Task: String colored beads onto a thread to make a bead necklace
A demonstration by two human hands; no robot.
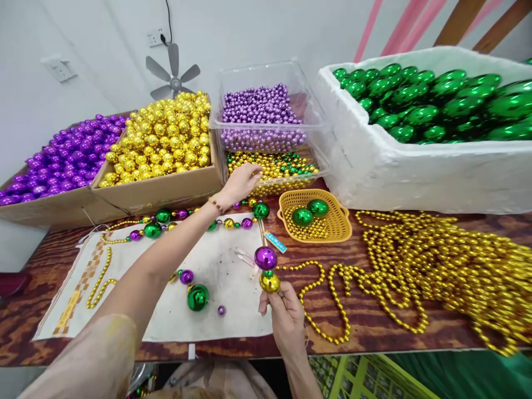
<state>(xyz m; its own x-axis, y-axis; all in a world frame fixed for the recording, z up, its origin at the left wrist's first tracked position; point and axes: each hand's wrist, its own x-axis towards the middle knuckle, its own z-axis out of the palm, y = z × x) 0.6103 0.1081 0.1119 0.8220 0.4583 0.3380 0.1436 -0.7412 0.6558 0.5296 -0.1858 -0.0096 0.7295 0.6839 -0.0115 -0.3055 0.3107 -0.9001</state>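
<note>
My right hand point(286, 316) is closed around a short stack of shiny beads. The stack has a large purple bead point(265, 257) on top, a small green one under it and a gold bead point(270, 281) at my fingertips. My left hand point(243, 183) reaches over the front wall of a clear bin of small gold and green beads point(286, 164). Its fingers are curled together, and what they hold, if anything, cannot be made out. Under my left forearm, a bead strand point(153, 230) in green, purple and gold crosses the white cloth point(166, 321).
Behind stand boxes of purple balls point(62, 158) and gold balls point(166, 133), a tub of lilac beads point(261, 111) and a foam box point(415, 172) of green ornaments. A yellow basket point(315, 235) holds two green balls. Gold bead chains point(449, 266) cover the right side. Small scissors point(245, 256) lie on the cloth.
</note>
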